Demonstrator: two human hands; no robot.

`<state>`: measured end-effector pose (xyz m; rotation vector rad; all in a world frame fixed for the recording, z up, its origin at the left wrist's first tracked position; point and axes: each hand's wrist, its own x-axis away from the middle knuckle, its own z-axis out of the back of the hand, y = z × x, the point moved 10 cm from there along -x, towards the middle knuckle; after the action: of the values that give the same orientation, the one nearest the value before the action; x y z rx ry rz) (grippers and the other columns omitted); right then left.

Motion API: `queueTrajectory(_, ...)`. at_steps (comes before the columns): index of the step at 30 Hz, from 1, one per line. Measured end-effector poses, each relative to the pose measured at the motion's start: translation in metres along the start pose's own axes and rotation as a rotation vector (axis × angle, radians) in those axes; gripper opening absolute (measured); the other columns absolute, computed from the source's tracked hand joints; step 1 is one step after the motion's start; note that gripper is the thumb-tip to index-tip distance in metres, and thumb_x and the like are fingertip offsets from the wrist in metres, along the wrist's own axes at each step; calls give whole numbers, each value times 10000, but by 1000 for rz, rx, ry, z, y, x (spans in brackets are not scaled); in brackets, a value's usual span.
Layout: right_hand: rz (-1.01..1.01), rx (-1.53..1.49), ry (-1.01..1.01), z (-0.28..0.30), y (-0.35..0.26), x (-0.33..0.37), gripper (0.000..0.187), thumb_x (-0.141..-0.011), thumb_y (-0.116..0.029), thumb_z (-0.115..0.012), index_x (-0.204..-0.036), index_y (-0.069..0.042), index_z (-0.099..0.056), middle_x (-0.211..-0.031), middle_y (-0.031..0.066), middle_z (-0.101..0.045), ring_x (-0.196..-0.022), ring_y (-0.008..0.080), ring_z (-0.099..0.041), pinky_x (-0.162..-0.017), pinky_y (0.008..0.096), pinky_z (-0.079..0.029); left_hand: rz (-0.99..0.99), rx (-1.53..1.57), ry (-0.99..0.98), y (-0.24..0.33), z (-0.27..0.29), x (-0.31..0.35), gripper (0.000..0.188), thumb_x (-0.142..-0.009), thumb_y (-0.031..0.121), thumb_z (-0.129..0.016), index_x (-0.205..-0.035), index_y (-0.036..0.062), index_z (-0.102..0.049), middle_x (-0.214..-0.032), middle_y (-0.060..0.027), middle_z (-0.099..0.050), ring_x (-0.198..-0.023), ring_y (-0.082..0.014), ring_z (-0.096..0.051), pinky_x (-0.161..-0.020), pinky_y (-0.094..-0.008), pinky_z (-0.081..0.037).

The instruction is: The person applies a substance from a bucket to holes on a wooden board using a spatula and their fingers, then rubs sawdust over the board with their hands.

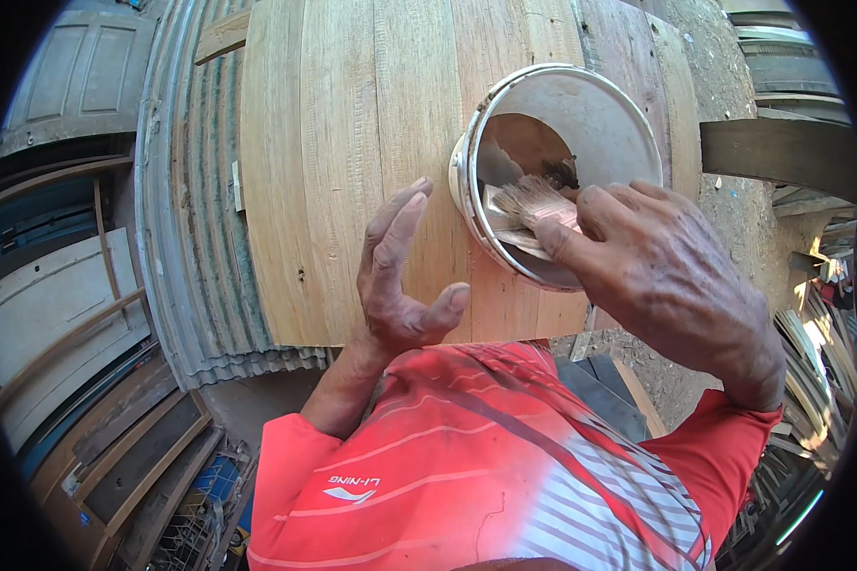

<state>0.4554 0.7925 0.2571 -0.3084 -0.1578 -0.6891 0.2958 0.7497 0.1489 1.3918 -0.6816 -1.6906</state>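
My right hand [671, 252] grips a paintbrush [533, 200] over the near side of a white bucket [607, 119]. The brush's pale, worn bristles point left inside the bucket; the fingers hide its handle. Beneath the brush are pale flat pieces [505, 224] whose kind I cannot make out. Brown liquid [526, 135] shows deeper in, with a dark clump at its edge. To the left of the bucket, my left hand [395, 262] is raised and holds nothing, its fingers stretched and thumb apart. Under both lies a panel of joined wooden planks [343, 152], on which the bucket rests.
Corrugated metal sheeting [200, 247] runs along the panel's left side, with a short wood piece [222, 38] on it. Old doors [76, 81] and framed panels [62, 324] stand farther left. A dark beam [781, 157] juts in from the right, near stacked timber [809, 381].
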Motion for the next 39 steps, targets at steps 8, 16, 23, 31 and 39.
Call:
queueTrajectory(8, 15, -361, -138, -21, 20, -17, 222, -934, -170, -681, -1031, 27, -645, -917, 177, -669, -864, 344, -695, -821, 481, -535, -146, -206, -346, 53, -33, -40, 709, -844, 506, -851, -1356, 52, -667, -1467, -151, -592, -1454, -452, -449, -1230, -575, -356)
queueTrajectory(16, -250, -327, -233, -57, 89, -66, 321, -1009, -231, -583, -1150, 28, -710, -915, 207, -743, -854, 319, -742, -779, 463, -563, -165, -157, -274, 37, -55, -26, 684, -713, 223, -958, -1301, 93, -636, -1487, -113, -540, -1506, -453, -366, -1239, -594, -347)
queueTrajectory(23, -359, -272, -515, -94, 70, -105, 255, -945, -213, -619, -1027, -43, -790, -994, 199, -780, -889, 334, -762, -803, 467, -580, -172, -103, -214, 31, -54, -21, 668, -727, 198, -952, -1297, 104, -616, -1504, -114, -517, -1513, -456, -357, -1245, -582, -352)
queueTrajectory(31, -539, -420, -370, -119, 101, -100, 321, -962, -269, -632, -1055, 1, -780, -987, 232, -764, -911, 342, -758, -815, 456, -572, -209, -54, -177, 29, -58, -21, 671, -738, 205, -956, -1318, 137, -626, -1530, -96, -504, -1527, -454, -338, -1221, -556, -379)
queueTrajectory(39, -461, -187, -368, -136, 110, -111, 327, -1008, -262, -557, -1150, -67, -777, -1162, 261, -734, -1056, 381, -741, -911, 483, -570, -217, -42, -173, 26, -57, -22, 661, -739, 217, -955, -1312, 156, -630, -1518, -91, -515, -1526, -442, -346, -1223, -548, -355)
